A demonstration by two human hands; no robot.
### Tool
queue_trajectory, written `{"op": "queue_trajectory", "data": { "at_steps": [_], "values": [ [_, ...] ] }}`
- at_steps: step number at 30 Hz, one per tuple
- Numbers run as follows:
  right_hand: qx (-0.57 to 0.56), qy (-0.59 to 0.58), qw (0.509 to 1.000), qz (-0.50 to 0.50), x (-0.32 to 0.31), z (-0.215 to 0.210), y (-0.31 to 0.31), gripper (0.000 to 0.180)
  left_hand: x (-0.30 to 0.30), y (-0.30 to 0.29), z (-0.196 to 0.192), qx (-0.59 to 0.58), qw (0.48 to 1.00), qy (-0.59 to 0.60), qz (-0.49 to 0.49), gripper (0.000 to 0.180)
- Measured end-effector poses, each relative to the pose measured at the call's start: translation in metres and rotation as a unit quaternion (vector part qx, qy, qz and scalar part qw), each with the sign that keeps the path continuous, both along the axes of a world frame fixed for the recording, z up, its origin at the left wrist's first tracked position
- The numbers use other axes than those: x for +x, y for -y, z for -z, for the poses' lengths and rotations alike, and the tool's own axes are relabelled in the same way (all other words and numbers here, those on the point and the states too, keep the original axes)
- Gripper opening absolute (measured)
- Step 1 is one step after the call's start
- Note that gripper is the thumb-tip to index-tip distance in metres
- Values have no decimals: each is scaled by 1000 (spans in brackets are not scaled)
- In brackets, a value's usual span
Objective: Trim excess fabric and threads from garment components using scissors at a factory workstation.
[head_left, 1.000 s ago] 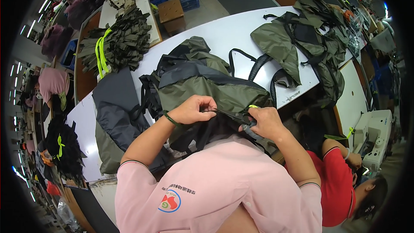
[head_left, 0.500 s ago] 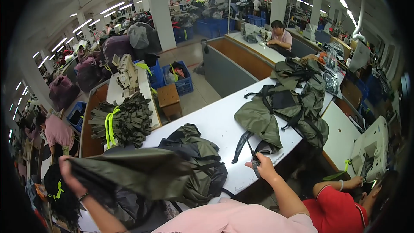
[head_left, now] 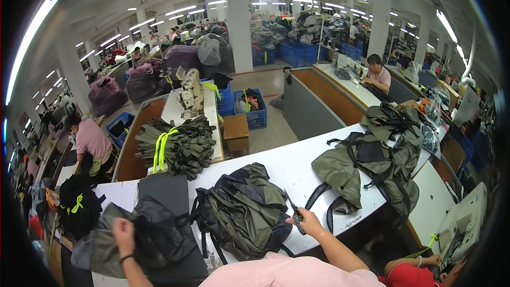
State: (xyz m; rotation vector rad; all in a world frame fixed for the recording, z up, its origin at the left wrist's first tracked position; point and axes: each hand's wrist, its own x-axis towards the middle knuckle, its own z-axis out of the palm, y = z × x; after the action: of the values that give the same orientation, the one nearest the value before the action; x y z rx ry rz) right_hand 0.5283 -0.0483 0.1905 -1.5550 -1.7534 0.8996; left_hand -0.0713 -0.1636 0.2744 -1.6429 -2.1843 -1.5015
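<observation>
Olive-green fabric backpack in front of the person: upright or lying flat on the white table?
Lying flat. The olive-green fabric backpack slumps on the white table, crumpled, black straps trailing; the right hand rests beside it.

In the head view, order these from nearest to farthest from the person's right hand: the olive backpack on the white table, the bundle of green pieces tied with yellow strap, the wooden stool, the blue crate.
1. Olive backpack: just left of the right hand.
2. Wooden stool: beyond the table, on the floor.
3. Bundle of green pieces and blue crate: too close to call, bundle far left, crate behind the stool.
</observation>
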Motion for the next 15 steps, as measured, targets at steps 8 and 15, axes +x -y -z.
{"op": "queue_trajectory", "data": {
  "at_steps": [8, 15],
  "values": [
    [-34, 76, 994, -76, -35, 23, 12, 58, -15, 48, 247, -379, 920, 100, -26, 21],
    [-59, 89, 992, -60, -37, 36, 16, 57, -7, -7, 163, -451, 892, 2, 42, 35]
  ]
}}
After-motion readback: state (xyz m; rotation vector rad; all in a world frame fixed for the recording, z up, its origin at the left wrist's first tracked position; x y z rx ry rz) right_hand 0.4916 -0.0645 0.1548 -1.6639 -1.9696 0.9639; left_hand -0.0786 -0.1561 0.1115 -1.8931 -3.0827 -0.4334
